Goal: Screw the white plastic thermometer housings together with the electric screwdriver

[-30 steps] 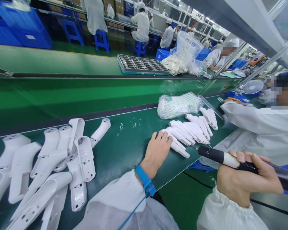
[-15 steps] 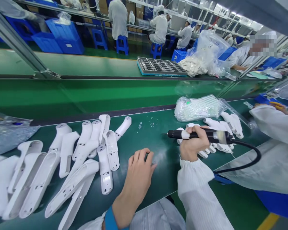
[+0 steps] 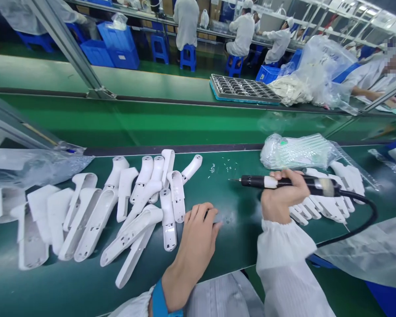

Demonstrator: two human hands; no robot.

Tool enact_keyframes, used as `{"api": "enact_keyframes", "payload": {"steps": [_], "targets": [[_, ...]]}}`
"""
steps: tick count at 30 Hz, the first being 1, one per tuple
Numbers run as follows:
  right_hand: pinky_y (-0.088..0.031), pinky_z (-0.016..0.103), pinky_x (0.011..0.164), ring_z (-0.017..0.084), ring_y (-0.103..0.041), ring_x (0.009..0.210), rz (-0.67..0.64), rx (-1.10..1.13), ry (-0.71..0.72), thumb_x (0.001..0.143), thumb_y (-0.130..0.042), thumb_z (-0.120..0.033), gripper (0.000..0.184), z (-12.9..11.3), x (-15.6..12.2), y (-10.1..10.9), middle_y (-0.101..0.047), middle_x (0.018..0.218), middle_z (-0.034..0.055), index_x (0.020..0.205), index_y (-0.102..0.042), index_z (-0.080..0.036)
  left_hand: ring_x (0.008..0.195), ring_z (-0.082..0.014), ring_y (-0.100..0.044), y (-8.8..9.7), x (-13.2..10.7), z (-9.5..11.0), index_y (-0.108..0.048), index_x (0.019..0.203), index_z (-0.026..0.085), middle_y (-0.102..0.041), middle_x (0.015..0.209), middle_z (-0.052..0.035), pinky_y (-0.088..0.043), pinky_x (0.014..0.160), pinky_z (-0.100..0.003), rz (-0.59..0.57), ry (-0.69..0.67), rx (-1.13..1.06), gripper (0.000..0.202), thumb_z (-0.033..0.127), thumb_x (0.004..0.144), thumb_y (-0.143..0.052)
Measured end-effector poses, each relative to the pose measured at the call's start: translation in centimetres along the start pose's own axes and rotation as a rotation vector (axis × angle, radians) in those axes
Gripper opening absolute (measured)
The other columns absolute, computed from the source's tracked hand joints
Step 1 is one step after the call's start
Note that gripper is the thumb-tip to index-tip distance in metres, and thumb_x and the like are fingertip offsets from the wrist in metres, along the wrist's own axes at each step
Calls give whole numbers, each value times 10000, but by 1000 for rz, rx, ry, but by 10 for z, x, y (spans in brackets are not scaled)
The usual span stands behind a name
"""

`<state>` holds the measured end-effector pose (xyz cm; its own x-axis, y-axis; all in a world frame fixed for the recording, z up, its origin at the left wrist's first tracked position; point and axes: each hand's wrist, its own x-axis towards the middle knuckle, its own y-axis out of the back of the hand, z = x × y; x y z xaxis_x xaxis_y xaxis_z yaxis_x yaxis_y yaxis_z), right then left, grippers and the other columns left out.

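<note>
My left hand (image 3: 198,237) rests on the green work mat (image 3: 218,246), fingers curled and holding nothing, beside a heap of white plastic housing shells (image 3: 141,198). My right hand (image 3: 284,193) grips a black electric screwdriver (image 3: 254,181) with its bit pointing left, above the mat. Just beyond and under that hand lies a row of white plastic parts (image 3: 326,207), partly hidden by it. Tiny white screws (image 3: 226,165) are scattered on the mat beyond my left hand. A blue wrist strap (image 3: 159,301) circles my left wrist.
A bubble-wrapped bag of parts (image 3: 295,152) lies at the mat's far edge, and a plastic bag (image 3: 29,167) lies at left. The screwdriver's black cable (image 3: 359,224) curves right. Beyond the green belt stand a metal tray (image 3: 244,88), blue crates and seated co-workers.
My left hand has moved off the white parts onto the mat to their left. My right hand has lifted the screwdriver over the parts. The view has swung right to left.
</note>
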<state>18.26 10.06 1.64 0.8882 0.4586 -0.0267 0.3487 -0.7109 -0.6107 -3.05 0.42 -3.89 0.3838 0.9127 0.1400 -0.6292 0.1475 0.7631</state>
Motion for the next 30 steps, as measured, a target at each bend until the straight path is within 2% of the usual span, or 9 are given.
{"api": "enact_keyframes", "payload": {"steps": [1, 4, 9, 12, 15, 18, 22, 26, 30], "targets": [[-416, 217, 566, 80, -362, 548, -14, 8, -26, 819, -598, -159, 208, -10, -8, 5, -325, 638, -68, 796, -397, -208, 1127, -280, -614, 2, 1, 0, -623, 1150, 199, -670, 1228, -90, -498, 889, -449, 17, 17, -34, 142, 144, 1038, -557], [-419, 225, 560, 84, -357, 537, -46, 0, -82, 664, -597, -147, 234, -38, -33, 18, -342, 635, -53, 789, -408, -208, 1157, -270, -607, 7, 6, 0, -620, 1159, 202, -664, 1248, -88, -494, 934, -443, 46, 58, -123, 135, 158, 1043, -566], [-417, 222, 540, 86, -352, 530, -36, -50, -95, 615, -606, -173, 237, -63, -59, 29, -328, 623, -49, 794, -454, -202, 1212, -261, -588, 12, 12, 6, -619, 1225, 210, -662, 1303, -78, -473, 978, -429, 27, 52, -189, 207, 162, 1025, -625], [-407, 219, 526, 82, -341, 523, -39, -65, -108, 599, -609, -187, 256, -68, -64, 32, -304, 627, -53, 801, -452, -202, 1209, -240, -595, 14, 14, 9, -637, 1251, 218, -681, 1292, -55, -453, 969, -406, 27, 19, -230, 235, 169, 1021, -648], [-402, 215, 517, 78, -342, 517, -58, -82, -124, 603, -601, -196, 256, -69, -68, 35, -292, 635, -56, 807, -445, -201, 1106, -191, -639, 16, 15, 9, -708, 1100, 245, -736, 1161, 7, -411, 928, -392, 9, -20, -263, 140, 193, 1070, -582], [-390, 214, 506, 82, -343, 514, -71, -98, -130, 622, -595, -203, 235, -70, -72, 37, -305, 628, -53, 808, -450, -202, 977, -159, -660, 16, 14, 7, -724, 961, 238, -762, 1010, 41, -366, 908, -403, 21, -51, -225, 234, 220, 1100, -536], [-394, 232, 503, 92, -349, 506, -70, -113, -115, 610, -622, -192, 254, -71, -80, 36, -344, 617, -46, 814, -471, -202, 894, -151, -647, 17, 13, 1, -711, 918, 210, -758, 934, 43, -340, 867, -401, 95, -163, -64, 212, 210, 1084, -579], [-379, 240, 488, 96, -343, 490, -68, -114, -71, 619, -640, -206, 249, -68, -88, 34, -358, 603, -44, 814, -485, -203, 843, -156, -626, 17, 15, -1, -692, 910, 177, -736, 898, 17, -341, 884, -410, 175, -307, 176, 265, 102, 1087, -509], [-388, 243, 497, 98, -355, 495, -80, -111, -57, 630, -631, -186, 232, -66, -90, 35, -351, 605, -43, 803, -478, -205, 905, -179, -647, 24, 16, 2, -676, 949, 185, -748, 959, -2, -396, 898, -396, 151, -309, 192, 179, 142, 1073, -555]]}}
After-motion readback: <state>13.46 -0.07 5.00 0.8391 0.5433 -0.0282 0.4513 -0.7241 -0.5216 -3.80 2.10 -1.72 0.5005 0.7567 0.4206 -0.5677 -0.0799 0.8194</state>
